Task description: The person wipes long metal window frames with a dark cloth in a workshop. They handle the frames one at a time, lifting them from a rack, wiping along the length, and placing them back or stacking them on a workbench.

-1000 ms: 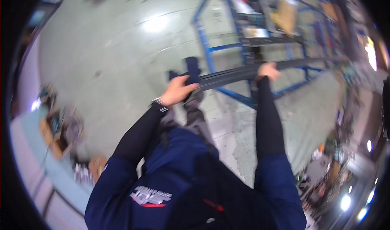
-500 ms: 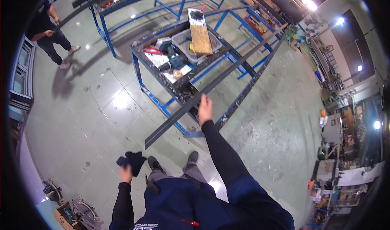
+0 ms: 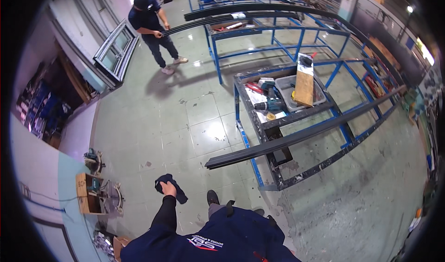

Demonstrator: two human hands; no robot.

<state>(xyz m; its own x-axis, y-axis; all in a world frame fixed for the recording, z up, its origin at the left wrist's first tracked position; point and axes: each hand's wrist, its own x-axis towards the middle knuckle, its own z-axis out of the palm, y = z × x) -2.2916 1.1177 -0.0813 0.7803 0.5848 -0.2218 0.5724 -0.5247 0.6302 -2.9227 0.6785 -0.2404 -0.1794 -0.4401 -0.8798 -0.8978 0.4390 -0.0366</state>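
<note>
My left hand (image 3: 168,188) is closed round a bunched dark navy cloth (image 3: 181,196), held low over the floor at my left side. The cloth hangs out past my fingers on both sides. A long black profile bar (image 3: 282,142) lies across the blue-framed bench (image 3: 303,174), its near end jutting out past the bench toward me. A gap separates the cloth from that bar end. My right hand and forearm are out of view.
On the bench stand a grey plastic tub (image 3: 320,95), a wooden board (image 3: 304,88) laid over it, a cordless drill (image 3: 272,106) and a tape roll (image 3: 270,116). Another person (image 3: 150,28) grips dark bars at a farther bench. Saws (image 3: 95,184) sit at left.
My right hand, earlier on the black bar, has left the view. The view has swung left, and the bar now shows a broader, ridged side. My left hand keeps the cloth.
</note>
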